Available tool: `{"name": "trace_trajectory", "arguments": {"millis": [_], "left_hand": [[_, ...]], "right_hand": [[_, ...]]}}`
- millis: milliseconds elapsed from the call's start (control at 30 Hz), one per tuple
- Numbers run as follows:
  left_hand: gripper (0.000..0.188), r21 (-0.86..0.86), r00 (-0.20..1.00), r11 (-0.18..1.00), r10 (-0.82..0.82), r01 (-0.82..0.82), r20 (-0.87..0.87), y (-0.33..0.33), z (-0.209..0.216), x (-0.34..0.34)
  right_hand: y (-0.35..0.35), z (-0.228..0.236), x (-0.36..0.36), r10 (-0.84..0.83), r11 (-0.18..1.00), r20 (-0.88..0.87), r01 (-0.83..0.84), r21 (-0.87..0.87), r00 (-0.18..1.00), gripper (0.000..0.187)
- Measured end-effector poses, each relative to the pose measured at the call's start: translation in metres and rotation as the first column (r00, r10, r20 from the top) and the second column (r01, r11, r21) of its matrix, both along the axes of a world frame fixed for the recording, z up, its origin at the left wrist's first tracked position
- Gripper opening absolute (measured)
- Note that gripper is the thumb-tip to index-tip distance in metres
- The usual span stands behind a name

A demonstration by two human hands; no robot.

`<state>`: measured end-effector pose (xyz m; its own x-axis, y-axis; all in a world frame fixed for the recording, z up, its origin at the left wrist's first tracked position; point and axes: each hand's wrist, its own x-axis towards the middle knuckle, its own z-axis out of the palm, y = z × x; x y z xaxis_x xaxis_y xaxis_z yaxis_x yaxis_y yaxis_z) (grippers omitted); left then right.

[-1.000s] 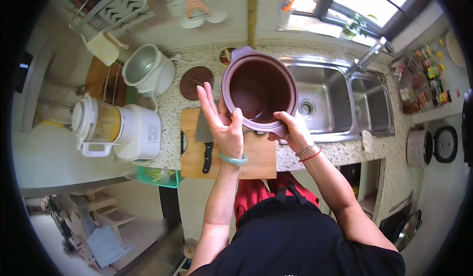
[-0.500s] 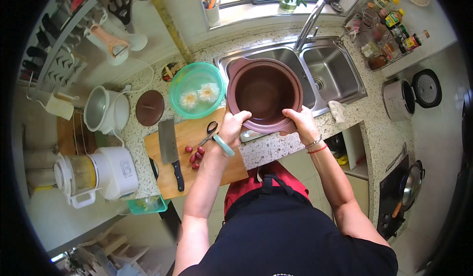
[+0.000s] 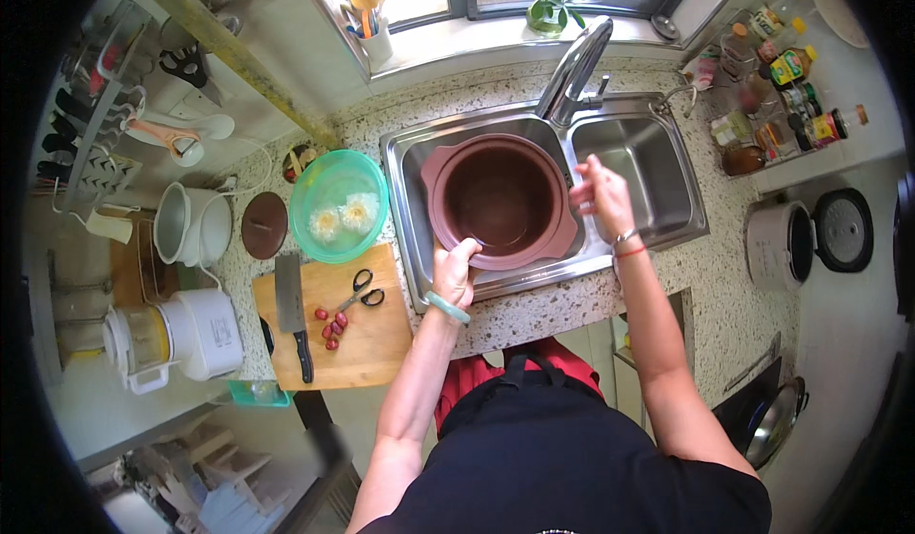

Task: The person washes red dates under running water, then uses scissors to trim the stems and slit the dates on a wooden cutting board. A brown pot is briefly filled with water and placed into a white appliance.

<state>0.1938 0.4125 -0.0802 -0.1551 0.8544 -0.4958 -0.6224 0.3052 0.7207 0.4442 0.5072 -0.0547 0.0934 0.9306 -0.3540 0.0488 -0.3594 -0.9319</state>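
Mauve pot (image 3: 500, 200) clasped by the left hand (image 3: 454, 272) at the sink (image 3: 653, 186)

At the centre of the frame, the pot is held upright at the left basin (image 3: 416, 219); whether it is rested on the basin floor cannot be told. Its rim is gripped from the near left side, with the thumb laid over the edge. The right hand (image 3: 605, 197), blurred by motion, is held just beside the pot's right handle, apart from it, with fingers loosely parted and nothing seen between them.

On the tabletop (image 3: 534, 317), left of centre, a wooden board (image 3: 367, 367) is topped by a cleaver (image 3: 288, 291), scissors (image 3: 357, 294) and small red fruits (image 3: 340, 319).

Yellow, red and dark labels (image 3: 791, 69) are carried by bottles (image 3: 827, 127) at the upper right; their print is left unquoted. Faint markings are shown on a white blender (image 3: 202, 338) at the left.
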Motion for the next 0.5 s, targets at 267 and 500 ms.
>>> {"name": "trace_trajectory", "arguments": {"millis": [267, 500], "left_hand": [[0.047, 0.014, 0.999, 1.000, 0.023, -0.023, -0.048, 0.026, 0.020, 0.045], [0.056, 0.032, 0.997, 0.998, 0.060, -0.059, -0.049, 0.047, 0.023, 0.066]], "right_hand": [[0.123, -0.025, 0.039, -0.264, 0.954, 0.109, 0.243, 0.175, 0.958, 0.052], [0.186, -0.053, 0.046, -0.245, 0.969, 0.194, 0.236, 0.067, 0.950, 0.058]]}}
